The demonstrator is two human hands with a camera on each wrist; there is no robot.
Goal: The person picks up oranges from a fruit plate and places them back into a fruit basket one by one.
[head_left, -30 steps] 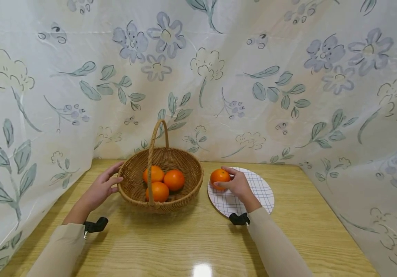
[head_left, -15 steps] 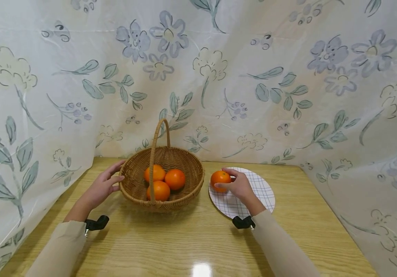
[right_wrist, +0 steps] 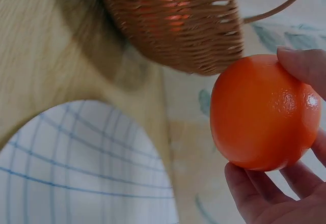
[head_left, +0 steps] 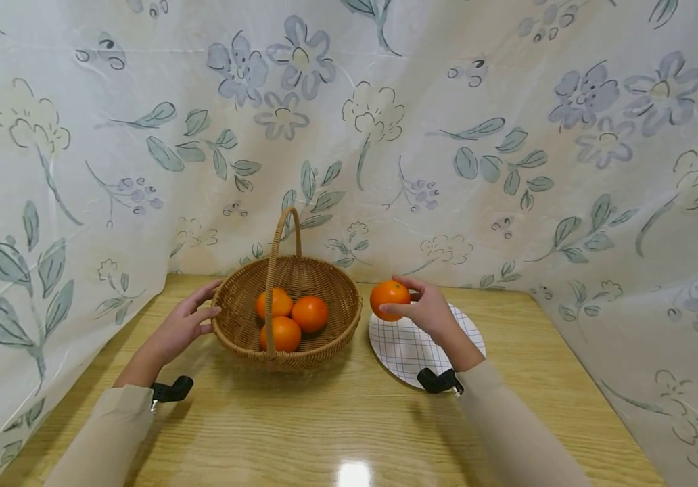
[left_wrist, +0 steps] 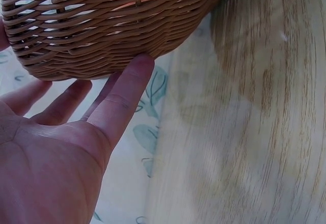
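My right hand [head_left: 433, 312] grips an orange [head_left: 389, 301] between thumb and fingers, raised above the left part of a round white plate [head_left: 410, 355] with a blue grid pattern. In the right wrist view the orange [right_wrist: 265, 113] is smooth and shiny, apart from the plate [right_wrist: 81, 158]. To the left stands a brown wicker basket [head_left: 318, 355] with a tall arched handle; several oranges [head_left: 309, 314] lie inside. My left hand [head_left: 178, 328] touches the basket's left side. Seen from the left wrist, its fairly straight thumb and fingers rest against the outer weave [left_wrist: 117, 40].
Everything stands on a light wood-grain table [head_left: 300, 426]. A floral curtain [head_left: 379, 149] hangs behind it and along both sides. The basket handle [head_left: 272, 291] arches over the basket opening. A narrow gap separates basket and plate.
My right hand has lifted the orange up off the plate. My left hand stays at the basket's side. The head view has shifted slightly.
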